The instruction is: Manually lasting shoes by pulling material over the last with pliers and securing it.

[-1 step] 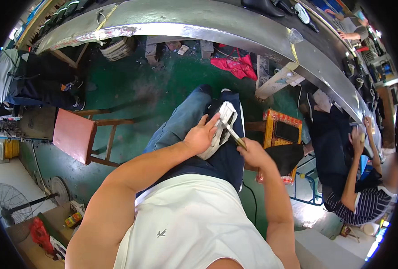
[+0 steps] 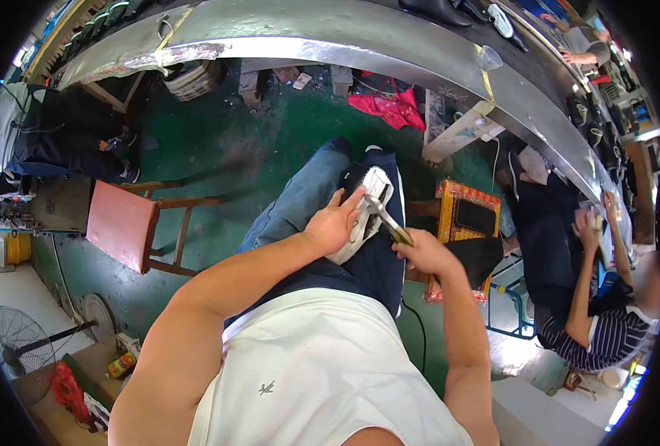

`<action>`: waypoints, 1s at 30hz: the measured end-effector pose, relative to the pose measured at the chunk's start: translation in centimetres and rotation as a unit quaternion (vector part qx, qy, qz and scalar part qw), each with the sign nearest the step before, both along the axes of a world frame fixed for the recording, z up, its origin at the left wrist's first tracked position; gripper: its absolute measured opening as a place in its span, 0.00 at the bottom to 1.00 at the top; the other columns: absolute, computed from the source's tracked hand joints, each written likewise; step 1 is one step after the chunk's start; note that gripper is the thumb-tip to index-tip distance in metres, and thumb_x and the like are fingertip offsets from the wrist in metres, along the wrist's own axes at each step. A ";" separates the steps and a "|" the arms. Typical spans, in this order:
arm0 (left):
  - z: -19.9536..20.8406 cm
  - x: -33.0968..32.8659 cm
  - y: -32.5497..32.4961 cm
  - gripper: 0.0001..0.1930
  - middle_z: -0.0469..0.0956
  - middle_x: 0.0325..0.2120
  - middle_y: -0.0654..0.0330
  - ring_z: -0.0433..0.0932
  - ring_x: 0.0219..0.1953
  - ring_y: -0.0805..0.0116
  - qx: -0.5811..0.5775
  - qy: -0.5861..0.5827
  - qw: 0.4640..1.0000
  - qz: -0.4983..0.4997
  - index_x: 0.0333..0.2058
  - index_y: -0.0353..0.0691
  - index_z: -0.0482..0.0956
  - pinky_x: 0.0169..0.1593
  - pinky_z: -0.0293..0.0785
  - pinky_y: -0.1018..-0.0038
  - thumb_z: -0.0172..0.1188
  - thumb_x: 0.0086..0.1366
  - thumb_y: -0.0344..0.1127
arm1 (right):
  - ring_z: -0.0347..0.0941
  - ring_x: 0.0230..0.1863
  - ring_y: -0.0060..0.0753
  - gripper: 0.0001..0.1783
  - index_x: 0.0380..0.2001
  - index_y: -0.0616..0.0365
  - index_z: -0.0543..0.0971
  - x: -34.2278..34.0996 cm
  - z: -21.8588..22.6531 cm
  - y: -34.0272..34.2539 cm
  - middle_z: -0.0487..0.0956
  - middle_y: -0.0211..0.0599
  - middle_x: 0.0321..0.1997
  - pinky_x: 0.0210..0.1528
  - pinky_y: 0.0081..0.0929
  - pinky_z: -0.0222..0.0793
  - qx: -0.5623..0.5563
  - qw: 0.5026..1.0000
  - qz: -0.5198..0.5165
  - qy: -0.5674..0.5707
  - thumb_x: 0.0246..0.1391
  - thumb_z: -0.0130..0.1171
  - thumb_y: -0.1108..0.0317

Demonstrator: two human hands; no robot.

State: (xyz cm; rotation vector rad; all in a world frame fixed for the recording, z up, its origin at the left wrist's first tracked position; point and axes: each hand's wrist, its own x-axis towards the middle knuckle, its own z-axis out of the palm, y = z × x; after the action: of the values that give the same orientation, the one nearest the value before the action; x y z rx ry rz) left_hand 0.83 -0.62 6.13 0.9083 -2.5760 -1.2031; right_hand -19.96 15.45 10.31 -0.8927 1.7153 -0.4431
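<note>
A white shoe point(image 2: 375, 181) lies across my thighs, its underside facing up, with a dark gap along the middle. My left hand point(image 2: 335, 224) holds it from the left, fingers reaching over the edge onto the underside. From the right, my right hand point(image 2: 424, 251) grips the handles of metal pincers point(image 2: 386, 218). Their head is against the middle of the shoe, close to my left fingertips. Whether the jaws pinch any material is too small to tell. My palm hides the handle ends.
A long metal bench point(image 2: 293, 37) curves across the far side. On the right, an orange-patterned stool point(image 2: 446, 223) bears a black phone point(image 2: 475, 216). A pink-topped stool point(image 2: 122, 223) stands left. A co-worker in a striped shirt point(image 2: 605, 342) sits at right; a fan point(image 2: 14, 338) stands lower left.
My right hand has shifted slightly to the right, and the pincers' handles have swung with it. My left hand and the shoe stay put. The co-worker's hand at right has moved a little.
</note>
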 end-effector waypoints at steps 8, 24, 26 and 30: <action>3.6 -1.3 -1.3 0.28 0.59 0.65 0.26 0.78 0.50 0.31 0.016 -0.168 0.981 -0.100 0.73 0.60 0.54 0.57 0.75 0.53 0.45 0.76 0.44 | 0.79 0.35 0.56 0.22 0.39 0.65 0.76 1.2 -0.9 -3.9 0.80 0.56 0.30 0.40 0.49 0.73 -0.172 0.968 -0.031 0.179 0.69 0.47 0.53; -1.2 3.1 -0.1 0.44 0.69 0.60 0.30 0.70 0.64 0.40 0.179 0.039 0.981 0.055 0.69 0.26 0.55 0.67 0.64 0.65 0.64 0.63 0.45 | 0.80 0.29 0.40 0.28 0.33 0.64 0.76 6.0 2.0 -0.5 0.80 0.42 0.25 0.39 0.35 0.74 -0.136 0.989 -0.041 0.050 0.73 0.40 0.49; 1.0 3.0 0.5 0.49 0.69 0.60 0.30 0.70 0.64 0.42 0.181 0.000 0.983 0.014 0.70 0.27 0.51 0.67 0.64 0.65 0.68 0.59 0.44 | 0.79 0.29 0.40 0.29 0.33 0.64 0.76 6.3 0.3 0.4 0.80 0.41 0.24 0.38 0.35 0.74 -0.126 0.988 -0.062 0.065 0.73 0.39 0.48; 4.7 1.4 -2.1 0.59 0.71 0.57 0.29 0.73 0.61 0.42 0.149 -0.126 0.978 -0.080 0.72 0.30 0.42 0.64 0.68 0.63 0.74 0.50 0.40 | 0.78 0.29 0.30 0.29 0.38 0.65 0.77 6.2 -2.3 2.2 0.80 0.38 0.29 0.36 0.29 0.73 -0.137 0.977 -0.162 -0.007 0.73 0.39 0.48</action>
State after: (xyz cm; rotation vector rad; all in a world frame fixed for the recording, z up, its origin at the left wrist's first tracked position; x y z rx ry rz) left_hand 2.26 -2.73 10.82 0.9825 -2.7569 -1.6514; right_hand -13.77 17.61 8.02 -0.7994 1.8204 -0.9202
